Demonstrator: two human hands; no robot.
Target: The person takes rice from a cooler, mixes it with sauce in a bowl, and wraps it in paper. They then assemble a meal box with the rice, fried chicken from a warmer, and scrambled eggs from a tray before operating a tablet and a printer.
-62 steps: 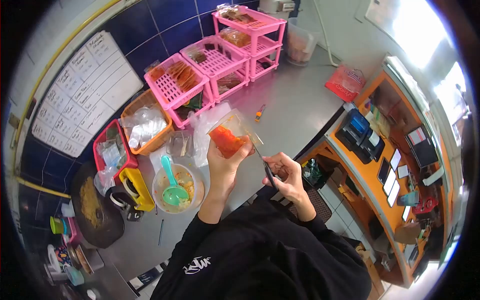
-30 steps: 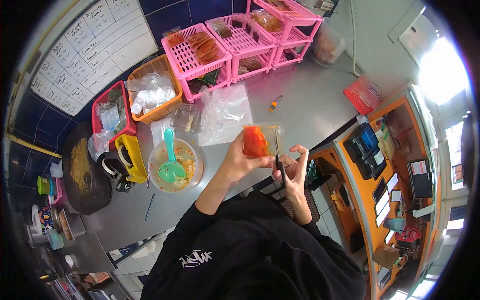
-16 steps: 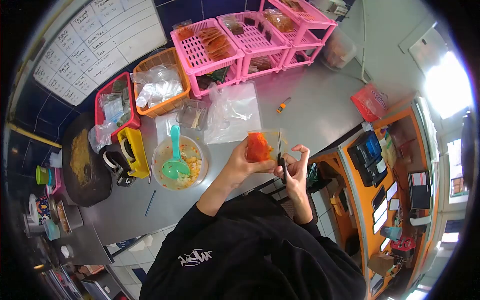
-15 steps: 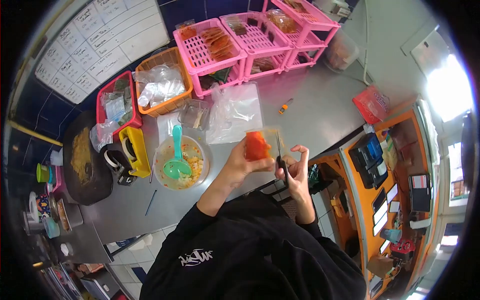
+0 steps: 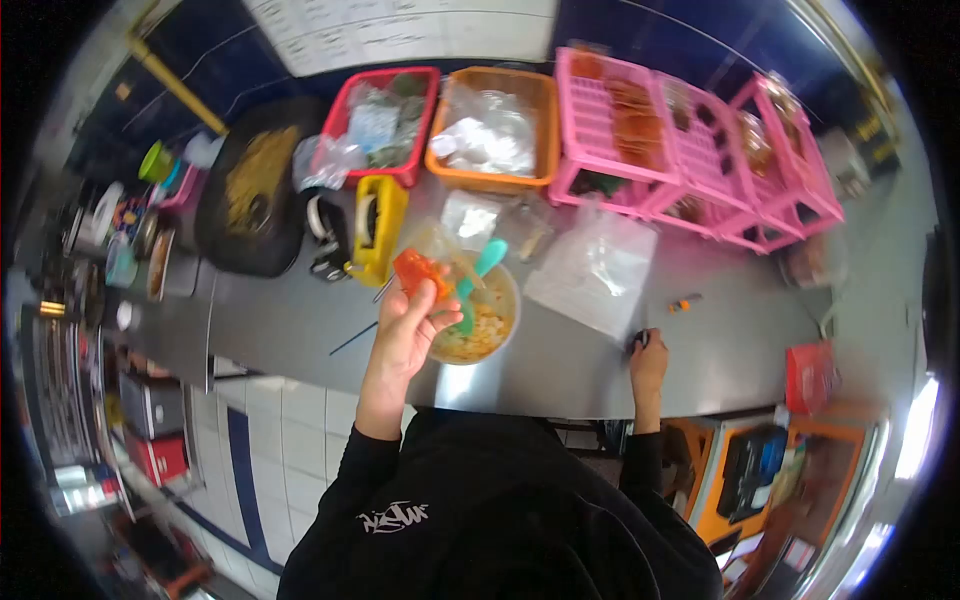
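Blurrily, left hand (image 5: pixel 405 338) pinching orange pouch (image 5: pixel 420 273), right hand (image 5: pixel 648 355) seemingly on counter (image 5: pixel 290 325), grip unclear

The bag (image 5: pixel 421 272) in the left hand (image 5: pixel 408 335) shows orange-red contents through clear plastic. The spoon (image 5: pixel 480 266) is teal, over pale yellow food in the bowl (image 5: pixel 517 300). Behind them are a yellow tape dispenser (image 5: pixel 378 228), a red basket (image 5: pixel 345 118), an orange basket (image 5: pixel 546 130) and pink slotted racks (image 5: pixel 640 135). The worktop (image 5: pixel 590 370) is grey steel, the pan (image 5: pixel 225 238) black, and the person's top (image 5: pixel 500 530) black with white script.
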